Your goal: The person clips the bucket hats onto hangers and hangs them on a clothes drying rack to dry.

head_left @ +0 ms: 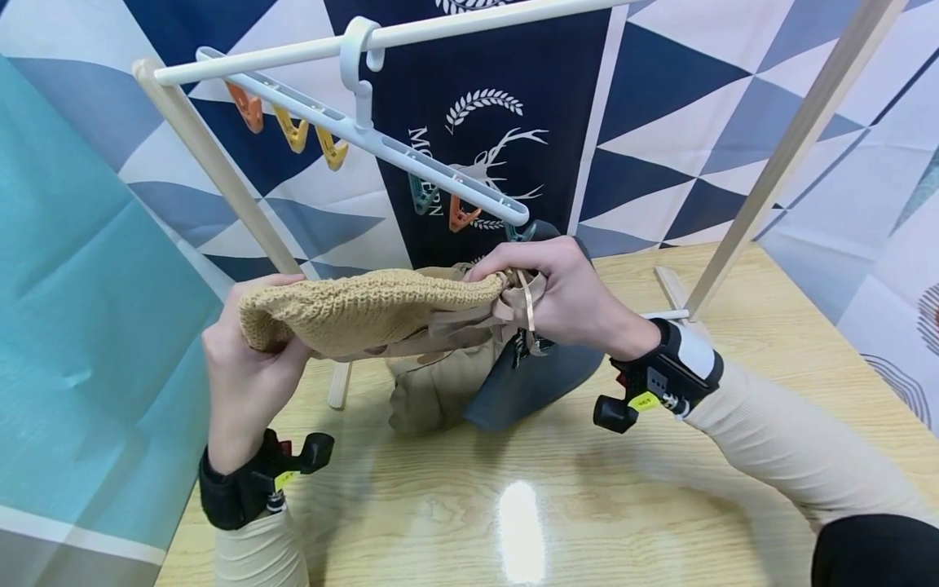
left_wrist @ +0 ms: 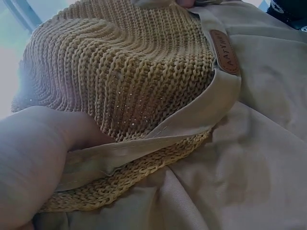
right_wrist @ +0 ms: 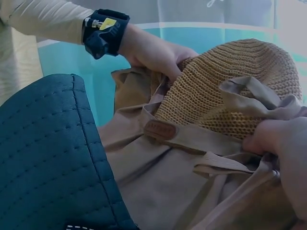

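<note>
A tan sun hat [head_left: 367, 310], with a knitted straw crown and a beige cloth brim, is held up above the table between both hands. My left hand [head_left: 253, 367] grips its left side, the thumb lying against the crown in the left wrist view. My right hand [head_left: 568, 297] pinches the opposite side by the cloth band and ribbon [right_wrist: 249, 93]. A brown label [left_wrist: 224, 51] sits on the band. Behind and below the hat is a blue bucket hat [head_left: 539, 383], its quilted teal brim [right_wrist: 53, 148] close by in the right wrist view.
A white rail on wooden posts [head_left: 792, 155] carries a pale blue hanger [head_left: 433, 167] with several orange, yellow and green clips [head_left: 293, 130]. The rack stands on a wood-grain table [head_left: 411, 505]. Patterned cloth [head_left: 660, 122] covers the back.
</note>
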The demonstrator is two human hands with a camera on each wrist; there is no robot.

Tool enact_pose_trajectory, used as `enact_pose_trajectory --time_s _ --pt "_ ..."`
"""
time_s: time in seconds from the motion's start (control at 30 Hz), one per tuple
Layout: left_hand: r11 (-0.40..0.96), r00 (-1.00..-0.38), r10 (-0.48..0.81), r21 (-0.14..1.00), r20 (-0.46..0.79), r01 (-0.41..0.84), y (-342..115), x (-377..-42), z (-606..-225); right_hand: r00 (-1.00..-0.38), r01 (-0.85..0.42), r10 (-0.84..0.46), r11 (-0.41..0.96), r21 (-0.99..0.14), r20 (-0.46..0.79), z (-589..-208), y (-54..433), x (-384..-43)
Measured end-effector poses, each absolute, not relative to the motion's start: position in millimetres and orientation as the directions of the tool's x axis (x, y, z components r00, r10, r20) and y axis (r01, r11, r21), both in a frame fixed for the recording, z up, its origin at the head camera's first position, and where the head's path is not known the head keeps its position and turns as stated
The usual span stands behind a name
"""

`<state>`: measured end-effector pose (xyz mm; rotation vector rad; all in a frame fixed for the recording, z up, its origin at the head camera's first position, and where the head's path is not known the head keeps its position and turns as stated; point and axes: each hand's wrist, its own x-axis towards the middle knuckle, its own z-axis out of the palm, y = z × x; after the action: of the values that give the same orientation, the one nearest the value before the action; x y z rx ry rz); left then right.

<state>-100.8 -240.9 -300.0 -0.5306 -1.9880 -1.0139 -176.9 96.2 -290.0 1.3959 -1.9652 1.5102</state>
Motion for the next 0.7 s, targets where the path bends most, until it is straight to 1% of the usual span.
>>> enact_pose_trajectory --time_s 0.07,0.17,0.23,0.3,0.43,0.57,0.63,0.7 --pt "0.568 -0.565 0.021 0.455 0.825 0.685 -241.0 -101.8 -300.7 -0.516 -0.807 -0.487 0.002 -0.591 0.704 -289.8 96.9 -176.0" --pt "0.506 -0.557 0.051 0.459 0.829 0.73 -242.5 -103.7 -300.8 -0.568 -0.779 -0.453 0.024 -0.627 0.687 -289.5 98.5 -175.1" --pt "0.458 -0.559 0.058 0.475 0.827 0.751 -244.7 -104.1 -300.4 -0.596 -0.753 -0.434 0.008 -0.659 0.676 -289.0 99.5 -174.9" --pt "0.442 -0.568 0.052 0.491 0.821 0.75 -248.2 -102.7 -299.3 -0.617 -0.728 -0.414 -0.022 -0.685 0.669 -288.4 100.4 -175.7" --pt "0.462 -0.593 0.034 0.514 0.804 0.723 -257.0 -97.3 -297.5 -0.648 -0.688 -0.38 -0.078 -0.721 0.66 -287.3 101.6 -176.8" --pt "0.476 -0.624 0.048 0.531 0.78 0.701 -263.1 -93.2 -295.8 -0.702 -0.65 -0.337 -0.06 -0.758 0.628 -286.5 102.4 -176.4" --pt "0.497 -0.628 0.056 0.523 0.776 0.692 -265.0 -91.7 -295.7 -0.729 -0.626 -0.319 -0.047 -0.778 0.606 -286.2 103.0 -175.9" --pt "0.522 -0.618 0.055 0.505 0.784 0.688 -266.9 -91.3 -295.2 -0.754 -0.604 -0.3 -0.032 -0.796 0.584 -286.6 104.1 -176.5"
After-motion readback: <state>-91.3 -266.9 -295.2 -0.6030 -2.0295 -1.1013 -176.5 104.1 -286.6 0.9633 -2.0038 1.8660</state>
